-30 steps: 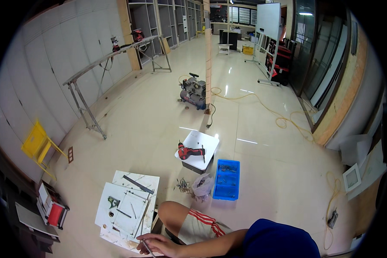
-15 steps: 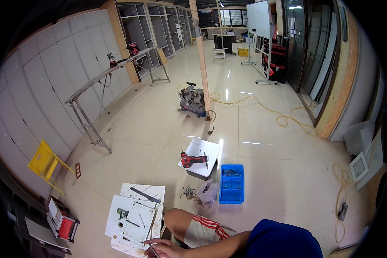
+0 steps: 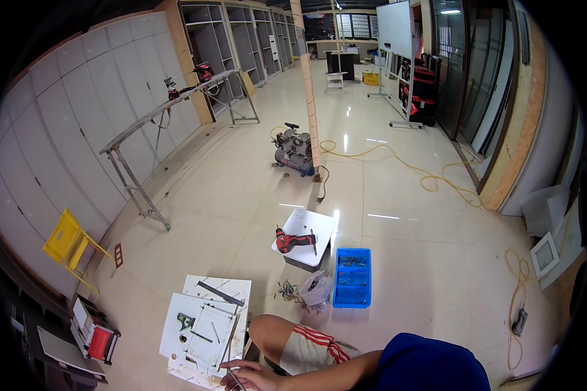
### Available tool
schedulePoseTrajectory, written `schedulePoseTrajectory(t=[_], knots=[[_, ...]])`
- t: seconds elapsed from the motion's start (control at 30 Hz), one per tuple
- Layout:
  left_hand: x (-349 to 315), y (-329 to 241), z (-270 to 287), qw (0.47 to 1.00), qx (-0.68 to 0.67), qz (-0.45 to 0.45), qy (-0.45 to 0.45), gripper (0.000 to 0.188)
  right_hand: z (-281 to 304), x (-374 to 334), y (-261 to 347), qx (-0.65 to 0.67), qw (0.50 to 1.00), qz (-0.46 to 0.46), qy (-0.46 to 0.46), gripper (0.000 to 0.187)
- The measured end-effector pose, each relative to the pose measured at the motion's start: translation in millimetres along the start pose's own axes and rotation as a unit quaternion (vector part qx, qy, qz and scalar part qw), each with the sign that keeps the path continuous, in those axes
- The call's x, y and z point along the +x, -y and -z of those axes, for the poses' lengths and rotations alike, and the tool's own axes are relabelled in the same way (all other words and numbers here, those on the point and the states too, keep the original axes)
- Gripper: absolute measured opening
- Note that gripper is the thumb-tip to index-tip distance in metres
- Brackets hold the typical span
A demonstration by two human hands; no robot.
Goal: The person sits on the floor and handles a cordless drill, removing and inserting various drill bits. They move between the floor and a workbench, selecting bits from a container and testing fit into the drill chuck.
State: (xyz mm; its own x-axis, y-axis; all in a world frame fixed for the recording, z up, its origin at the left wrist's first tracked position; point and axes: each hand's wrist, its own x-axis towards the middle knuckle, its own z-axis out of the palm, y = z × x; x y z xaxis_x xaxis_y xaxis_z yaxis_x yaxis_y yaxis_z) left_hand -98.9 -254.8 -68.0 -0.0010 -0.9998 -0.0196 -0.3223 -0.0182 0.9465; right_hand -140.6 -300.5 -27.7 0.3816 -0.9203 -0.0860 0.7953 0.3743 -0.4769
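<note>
1. Head view: right hand [image 3: 251, 377] at lower edge, just beside near right side of white boards [image 3: 174, 311]. Grip partly closed, fingers bent over thin grey rod [image 3: 235, 378]; can't tell how firmly.
2. Thin grey rod slanting through the fingers, upper end toward white boards, lower end cut off by frame. Touching boards or not: can't tell.
3. Left hand out of frame; can't tell state of its grip.
4. White boards stacked unevenly, left of bent knee [image 3: 265, 330]. On top: dark flat bar [image 3: 220, 293], green tool [image 3: 184, 321], dark thin stick [image 3: 201, 337].
5. Beyond knee: metal pieces [image 3: 287, 290] heaped on floor [image 3: 411, 293], just beside plastic bag [image 3: 315, 294]. Right of bag: blue tray [image 3: 352, 298] with compartments, small parts inside.
6. Farther out: red-and-black drill [image 3: 293, 242] lying on white-topped box [image 3: 308, 222]. Beyond that, compressor [image 3: 295, 154] beside post [image 3: 310, 104].
</note>
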Motion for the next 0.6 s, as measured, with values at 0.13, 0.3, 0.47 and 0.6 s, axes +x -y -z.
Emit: schedulePoseTrajectory(t=[0.13,0.3,0.47,0.6], knots=[[0,0,-1,1.0,0.002,-0.002,0.005,0.011,4,-1,-1,0.0,1.0,0.001,0.005,0.036],[-1,-2,-4,1.0,0.005,-0.002,0.01,0.012,11,-2,2,0.002,1.0,0.014,0.014,0.037],[-10,13,19,1.0,0.0,0.003,-0.022,0.013,15,5,-6,-0.063,0.997,-0.013,0.044,0.045],[-40,38,52,0.999,-0.015,-0.002,-0.038,0.014,17,-2,6,0.002,0.998,-0.058,0.023,0.041]])
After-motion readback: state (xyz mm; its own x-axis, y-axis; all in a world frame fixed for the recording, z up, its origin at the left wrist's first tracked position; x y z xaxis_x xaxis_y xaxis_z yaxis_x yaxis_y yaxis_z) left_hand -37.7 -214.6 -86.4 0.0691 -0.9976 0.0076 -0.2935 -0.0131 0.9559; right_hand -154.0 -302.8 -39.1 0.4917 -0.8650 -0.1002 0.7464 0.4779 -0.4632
